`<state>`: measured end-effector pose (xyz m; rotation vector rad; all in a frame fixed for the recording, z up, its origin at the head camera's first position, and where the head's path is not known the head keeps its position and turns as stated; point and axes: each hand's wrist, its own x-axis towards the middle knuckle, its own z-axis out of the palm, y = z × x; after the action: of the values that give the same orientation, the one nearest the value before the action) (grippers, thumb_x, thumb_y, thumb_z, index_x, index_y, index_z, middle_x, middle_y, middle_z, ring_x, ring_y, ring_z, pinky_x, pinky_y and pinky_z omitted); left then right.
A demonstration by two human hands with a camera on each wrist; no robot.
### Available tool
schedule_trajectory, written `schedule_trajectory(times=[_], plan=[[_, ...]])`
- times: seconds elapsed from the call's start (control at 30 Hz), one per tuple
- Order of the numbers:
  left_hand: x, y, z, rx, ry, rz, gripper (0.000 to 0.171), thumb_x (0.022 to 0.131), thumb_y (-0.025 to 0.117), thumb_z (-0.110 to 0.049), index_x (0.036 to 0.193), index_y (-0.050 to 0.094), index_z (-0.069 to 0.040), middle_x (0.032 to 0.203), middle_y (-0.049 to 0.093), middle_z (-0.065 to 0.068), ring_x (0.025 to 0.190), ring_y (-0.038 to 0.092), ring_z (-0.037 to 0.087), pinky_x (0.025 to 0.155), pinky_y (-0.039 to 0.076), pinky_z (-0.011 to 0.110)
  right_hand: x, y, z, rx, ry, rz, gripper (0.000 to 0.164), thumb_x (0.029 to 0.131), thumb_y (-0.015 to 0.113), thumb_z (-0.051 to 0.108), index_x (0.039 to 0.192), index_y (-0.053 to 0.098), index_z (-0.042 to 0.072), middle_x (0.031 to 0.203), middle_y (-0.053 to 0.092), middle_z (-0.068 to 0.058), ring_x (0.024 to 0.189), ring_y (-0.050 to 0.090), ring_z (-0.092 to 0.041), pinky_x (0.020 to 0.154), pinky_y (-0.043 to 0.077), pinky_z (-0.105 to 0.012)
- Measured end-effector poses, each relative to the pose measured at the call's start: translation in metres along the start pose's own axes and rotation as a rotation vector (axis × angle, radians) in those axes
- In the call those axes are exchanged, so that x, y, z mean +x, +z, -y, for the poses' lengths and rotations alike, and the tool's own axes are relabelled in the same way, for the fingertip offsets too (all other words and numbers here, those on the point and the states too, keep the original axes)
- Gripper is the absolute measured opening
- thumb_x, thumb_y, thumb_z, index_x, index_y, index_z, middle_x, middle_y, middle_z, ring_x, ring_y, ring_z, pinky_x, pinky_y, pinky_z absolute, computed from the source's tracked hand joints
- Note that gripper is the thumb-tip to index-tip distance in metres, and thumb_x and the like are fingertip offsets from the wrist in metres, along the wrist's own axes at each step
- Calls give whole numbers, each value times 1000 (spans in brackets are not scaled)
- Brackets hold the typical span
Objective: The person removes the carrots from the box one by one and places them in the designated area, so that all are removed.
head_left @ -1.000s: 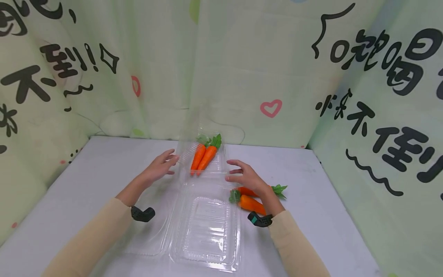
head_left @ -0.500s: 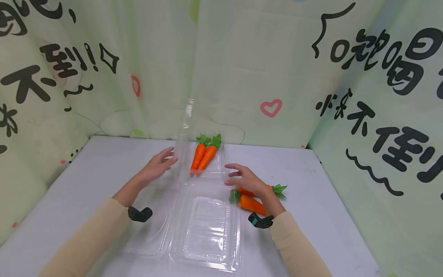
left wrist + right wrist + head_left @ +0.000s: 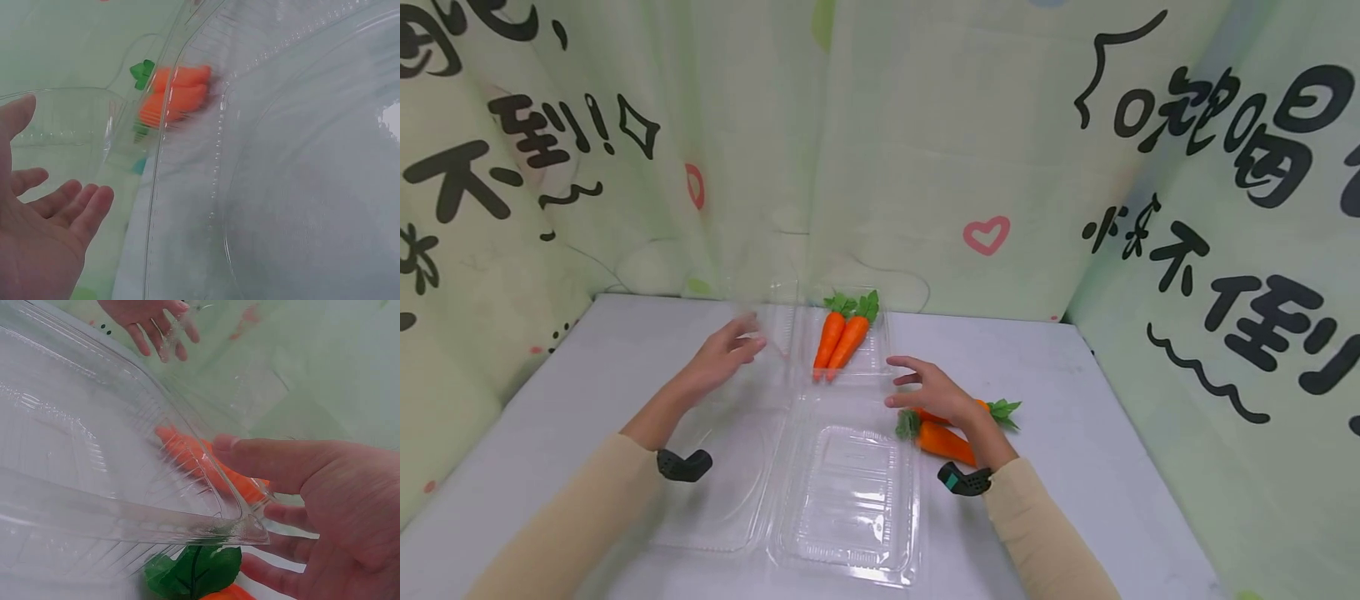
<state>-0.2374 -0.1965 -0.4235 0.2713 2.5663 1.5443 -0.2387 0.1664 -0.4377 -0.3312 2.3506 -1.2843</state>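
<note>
Two orange carrots (image 3: 841, 337) with green leaves lie side by side in the far clear plastic clamshell box (image 3: 872, 358). Its transparent lid (image 3: 781, 321) leans out to the left. My left hand (image 3: 722, 358) is beside that lid, palm turned inward, fingers spread and loosely bent. By the far box's right side hovers my right hand (image 3: 931, 390), thumb and fingers apart, nothing between them. In the right wrist view its thumb and fingers are close to the corner of a clear box (image 3: 244, 528). Two loose carrots (image 3: 947, 443) lie under and beside the right forearm.
Nearer to me, a second clear clamshell box (image 3: 850, 500) lies spread on the white table (image 3: 1045, 517), its lid (image 3: 722, 492) folded out to the left. A pale green printed curtain (image 3: 895, 150) hangs behind the table and along both sides.
The far box's lid has swung from upright down to the left. My left hand has moved left and slightly back with it, while the right hand has barely shifted.
</note>
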Motion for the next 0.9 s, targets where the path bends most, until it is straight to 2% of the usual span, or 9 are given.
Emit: schedule_trajectory(times=[0.23,0.43,0.7,0.9], plan=[[-8,-14,4,20,-30,-28,78,98,53,-42,156,10,-11,157,27,20,138,39,40,110,35,57,-2,0,1,-3,34,-5,70,88,71,25,149,37,20,148,44,-14,131,48,-33,104,46,-49],[-16,-27,16,-39,-25,-58,81,96,59,-31,156,9,-9,157,28,20,139,37,39,110,34,58,-5,1,2,-9,36,6,76,85,73,26,150,34,24,149,42,-12,130,49,-31,102,47,-49],[-28,-43,26,-55,3,-91,84,96,59,-31,156,5,-8,156,29,22,138,38,39,111,32,57,-8,2,2,-12,32,30,83,82,77,21,151,31,27,144,46,-11,123,54,-26,100,49,-46],[-33,-50,32,-46,-30,-93,89,95,60,-35,156,1,-7,157,27,21,140,34,40,112,30,58,-7,1,0,-22,3,13,85,84,75,17,153,28,29,157,31,-1,117,59,-23,99,50,-44]])
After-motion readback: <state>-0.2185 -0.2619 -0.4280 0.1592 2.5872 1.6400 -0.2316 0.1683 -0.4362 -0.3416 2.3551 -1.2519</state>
